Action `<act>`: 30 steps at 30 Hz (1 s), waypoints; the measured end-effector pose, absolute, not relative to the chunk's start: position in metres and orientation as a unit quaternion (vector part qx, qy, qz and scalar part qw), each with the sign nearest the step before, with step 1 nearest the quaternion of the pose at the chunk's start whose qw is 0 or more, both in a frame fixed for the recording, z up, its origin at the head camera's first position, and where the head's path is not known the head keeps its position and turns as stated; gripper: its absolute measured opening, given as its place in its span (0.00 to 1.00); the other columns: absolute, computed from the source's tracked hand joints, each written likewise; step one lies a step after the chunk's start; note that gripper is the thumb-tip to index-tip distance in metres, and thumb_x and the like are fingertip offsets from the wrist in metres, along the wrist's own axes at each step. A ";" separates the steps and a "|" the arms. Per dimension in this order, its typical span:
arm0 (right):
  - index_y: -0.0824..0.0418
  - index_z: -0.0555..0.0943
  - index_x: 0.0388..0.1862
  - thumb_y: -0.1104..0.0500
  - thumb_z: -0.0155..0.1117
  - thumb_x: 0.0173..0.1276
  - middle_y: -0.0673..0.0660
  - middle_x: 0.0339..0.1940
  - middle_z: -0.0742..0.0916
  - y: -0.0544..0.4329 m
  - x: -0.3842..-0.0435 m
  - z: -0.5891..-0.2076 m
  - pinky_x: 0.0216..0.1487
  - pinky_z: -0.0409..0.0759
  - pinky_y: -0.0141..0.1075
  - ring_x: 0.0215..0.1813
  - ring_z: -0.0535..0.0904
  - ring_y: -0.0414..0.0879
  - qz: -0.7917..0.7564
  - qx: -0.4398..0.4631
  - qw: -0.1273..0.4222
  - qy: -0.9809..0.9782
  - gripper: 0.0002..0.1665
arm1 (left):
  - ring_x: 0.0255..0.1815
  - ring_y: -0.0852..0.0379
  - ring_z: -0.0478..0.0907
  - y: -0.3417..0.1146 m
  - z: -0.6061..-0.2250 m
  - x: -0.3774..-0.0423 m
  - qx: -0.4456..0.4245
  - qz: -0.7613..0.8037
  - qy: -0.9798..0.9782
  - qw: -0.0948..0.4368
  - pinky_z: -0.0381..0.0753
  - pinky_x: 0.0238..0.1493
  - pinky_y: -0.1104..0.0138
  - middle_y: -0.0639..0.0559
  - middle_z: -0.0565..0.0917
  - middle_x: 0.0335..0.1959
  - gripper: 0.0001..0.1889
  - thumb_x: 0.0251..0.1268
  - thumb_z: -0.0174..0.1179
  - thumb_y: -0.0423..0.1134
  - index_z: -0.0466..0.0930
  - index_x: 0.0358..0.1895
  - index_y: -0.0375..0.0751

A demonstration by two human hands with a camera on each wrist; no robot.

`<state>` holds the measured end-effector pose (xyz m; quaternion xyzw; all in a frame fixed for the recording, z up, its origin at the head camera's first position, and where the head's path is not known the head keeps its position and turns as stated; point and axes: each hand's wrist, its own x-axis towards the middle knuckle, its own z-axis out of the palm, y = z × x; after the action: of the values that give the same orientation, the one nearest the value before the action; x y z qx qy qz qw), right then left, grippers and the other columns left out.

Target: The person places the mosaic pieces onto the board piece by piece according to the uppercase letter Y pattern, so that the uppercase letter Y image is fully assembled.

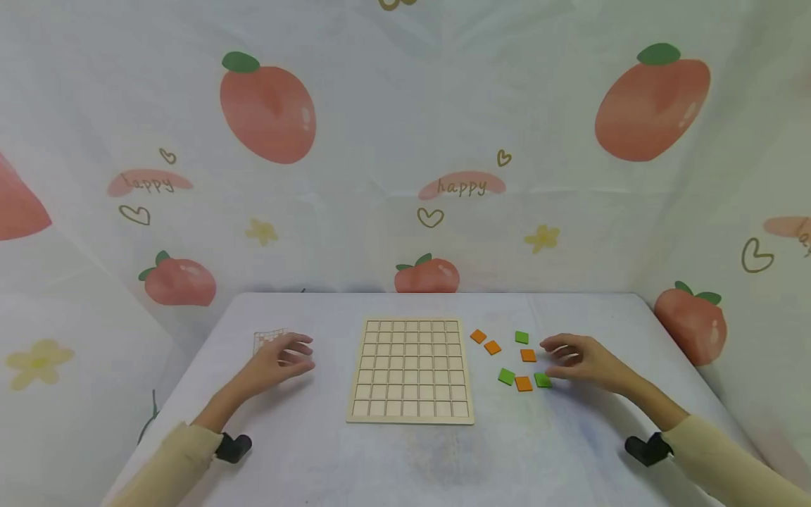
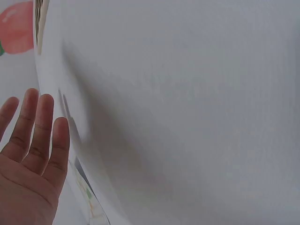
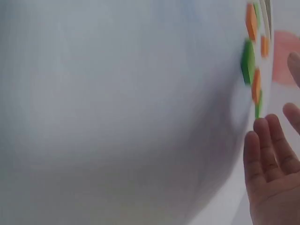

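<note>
A pale wooden board with a square grid of recesses lies flat at the middle of the table. To its right are several loose square tiles, among them an orange tile and a green tile. My right hand hovers beside these tiles, its fingers relaxed and holding nothing; the nearest green tile lies by its thumb. Left of the board, my left hand is held above the table, fingers loosely spread and nothing in them. A card printed with a grid is partly hidden behind that hand.
A white cloth covers the table, whose far edge meets a hanging fabric backdrop printed with fruit. Each wrist carries a black strapped device, one on the left and one on the right.
</note>
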<state>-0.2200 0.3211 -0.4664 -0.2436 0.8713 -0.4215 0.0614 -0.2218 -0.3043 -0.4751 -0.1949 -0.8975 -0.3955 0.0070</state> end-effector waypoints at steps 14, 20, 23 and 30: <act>0.68 0.82 0.54 0.60 0.81 0.57 0.59 0.49 0.87 0.280 -0.207 -0.479 0.50 0.80 0.39 0.50 0.83 0.53 -0.452 -0.261 0.030 0.852 0.28 | 0.45 0.52 0.84 -0.267 -0.478 -0.221 -0.225 -0.402 -0.886 -0.043 0.82 0.47 0.59 0.48 0.84 0.48 0.29 0.60 0.75 0.48 0.77 0.60 0.36; 0.66 0.84 0.52 0.55 0.83 0.55 0.55 0.48 0.87 0.265 -0.205 -0.481 0.48 0.80 0.39 0.48 0.82 0.51 -0.428 -0.249 0.019 0.869 0.28 | 0.46 0.52 0.83 -0.253 -0.477 -0.223 -0.228 -0.380 -0.895 -0.045 0.81 0.47 0.56 0.50 0.84 0.48 0.29 0.59 0.75 0.49 0.78 0.59 0.38; 0.67 0.84 0.50 0.56 0.84 0.53 0.55 0.46 0.87 0.260 -0.206 -0.483 0.47 0.80 0.39 0.45 0.82 0.50 -0.424 -0.252 0.010 0.870 0.29 | 0.46 0.52 0.83 -0.247 -0.477 -0.224 -0.230 -0.373 -0.898 -0.044 0.80 0.47 0.56 0.50 0.84 0.49 0.29 0.59 0.75 0.49 0.78 0.59 0.38; 0.67 0.84 0.50 0.56 0.84 0.53 0.54 0.44 0.87 0.251 -0.208 -0.486 0.45 0.81 0.37 0.43 0.82 0.49 -0.418 -0.242 0.024 0.875 0.28 | 0.47 0.53 0.81 -0.236 -0.480 -0.230 -0.219 -0.358 -0.907 -0.040 0.79 0.48 0.56 0.52 0.84 0.49 0.26 0.58 0.76 0.47 0.79 0.57 0.40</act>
<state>-0.2084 0.2510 -0.4857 -0.2423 0.8753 -0.4177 0.0241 -0.2298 -0.2360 -0.4802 -0.2191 -0.9067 -0.3582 -0.0400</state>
